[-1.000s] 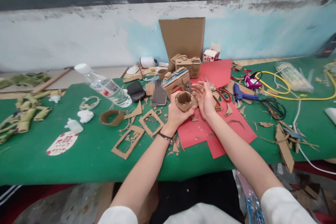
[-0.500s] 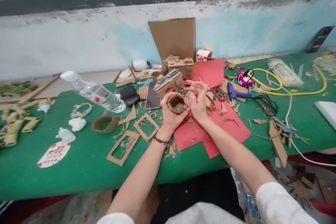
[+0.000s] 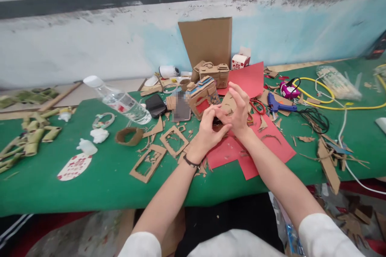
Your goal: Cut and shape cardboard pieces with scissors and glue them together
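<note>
My left hand is wrapped round a short cardboard tube, whose dark opening shows between the fingers; most of its wall is hidden. Against the tube's far right side lies my right hand, its thumb side at the rim and its other fingers stretched up and apart. Just behind the hands stands a cardboard camera model with blue strips and a red panel. Red paper strewn with cardboard scraps lies under and to the right of the hands.
On the left are a water bottle, a cardboard ring and cut cardboard frames. To the right lie a blue glue gun, red-handled scissors, a yellow cable and cardboard offcuts. A second cardboard camera stands behind.
My right hand has moved onto the tube's rim, and my left fingers now cover more of it. The tube's opening is less visible. The view has shifted slightly left.
</note>
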A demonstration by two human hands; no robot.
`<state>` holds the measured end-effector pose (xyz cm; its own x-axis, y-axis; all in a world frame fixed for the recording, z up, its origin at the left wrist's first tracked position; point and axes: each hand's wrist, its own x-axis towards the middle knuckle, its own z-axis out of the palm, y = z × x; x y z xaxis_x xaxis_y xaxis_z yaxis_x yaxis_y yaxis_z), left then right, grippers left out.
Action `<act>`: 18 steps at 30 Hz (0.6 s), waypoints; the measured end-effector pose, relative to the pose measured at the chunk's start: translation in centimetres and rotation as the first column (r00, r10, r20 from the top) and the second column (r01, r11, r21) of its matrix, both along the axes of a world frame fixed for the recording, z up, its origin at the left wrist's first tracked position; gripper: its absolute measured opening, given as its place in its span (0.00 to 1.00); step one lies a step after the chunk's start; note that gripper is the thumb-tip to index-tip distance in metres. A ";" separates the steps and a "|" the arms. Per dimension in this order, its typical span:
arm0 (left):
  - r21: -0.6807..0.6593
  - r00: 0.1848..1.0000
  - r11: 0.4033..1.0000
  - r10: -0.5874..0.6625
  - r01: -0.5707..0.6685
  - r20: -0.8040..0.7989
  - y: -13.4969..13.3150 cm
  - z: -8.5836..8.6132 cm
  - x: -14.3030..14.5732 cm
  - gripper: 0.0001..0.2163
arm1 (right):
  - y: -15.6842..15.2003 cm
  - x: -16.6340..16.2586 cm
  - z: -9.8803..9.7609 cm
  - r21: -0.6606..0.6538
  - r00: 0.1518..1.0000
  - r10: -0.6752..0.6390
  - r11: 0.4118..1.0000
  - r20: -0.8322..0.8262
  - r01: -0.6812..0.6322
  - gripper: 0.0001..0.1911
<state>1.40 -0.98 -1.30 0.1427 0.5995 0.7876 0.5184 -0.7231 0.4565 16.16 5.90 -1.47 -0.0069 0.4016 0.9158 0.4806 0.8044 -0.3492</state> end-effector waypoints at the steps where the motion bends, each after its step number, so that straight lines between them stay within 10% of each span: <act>1: 0.002 1.000 1.000 0.000 0.000 -0.001 -0.4 0.3 0.2 0.18 | -0.2 0.0 0.1 -0.015 1.000 0.021 1.000 0.000 -0.021 0.37; 18: -0.272 0.924 0.936 -0.113 0.222 0.366 -1.8 1.9 1.5 0.13 | -1.2 0.4 0.8 -0.066 0.947 0.284 0.959 0.147 -0.277 0.21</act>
<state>2.86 -2.73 0.65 0.0194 0.8068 0.5905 0.1763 -0.5842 0.7923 16.58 4.69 -0.67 -0.2641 0.4031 0.8762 0.2880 0.9000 -0.3272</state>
